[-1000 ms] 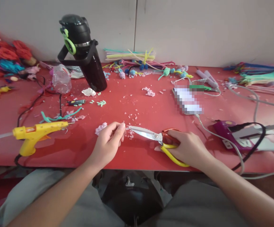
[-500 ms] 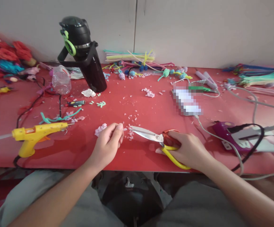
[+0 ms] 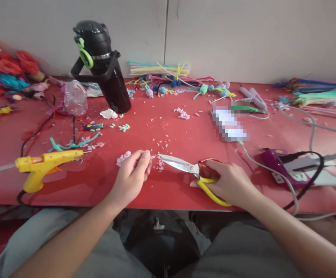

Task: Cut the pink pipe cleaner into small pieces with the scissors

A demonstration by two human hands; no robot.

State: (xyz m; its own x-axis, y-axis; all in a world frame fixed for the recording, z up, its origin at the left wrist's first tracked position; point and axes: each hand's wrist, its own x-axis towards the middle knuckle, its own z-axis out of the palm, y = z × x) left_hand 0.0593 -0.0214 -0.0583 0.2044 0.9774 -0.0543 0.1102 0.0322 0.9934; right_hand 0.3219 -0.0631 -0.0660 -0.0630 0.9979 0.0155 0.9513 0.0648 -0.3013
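Note:
My left hand [image 3: 131,178] is closed in a pinch over the near edge of the red table [image 3: 168,127], holding a tiny pale pink piece [image 3: 153,157] at its fingertips. My right hand [image 3: 232,182] grips the yellow and orange handles of a pair of scissors [image 3: 191,170]. The steel blades point left, and their tip lies right beside the pinched piece. Small pink offcuts [image 3: 123,157] lie on the table around both hands.
A yellow glue gun [image 3: 42,164] lies at the left. A tilted black bottle [image 3: 104,63] and a clear plastic bottle [image 3: 75,98] stand behind it. Pipe cleaners [image 3: 159,69] line the back. A phone [image 3: 228,123], a purple charger [image 3: 278,162] and cables lie at the right.
Almost nothing has moved. My left hand has shifted very slightly, still pinching at the scissor tip. My right hand stays on the scissors.

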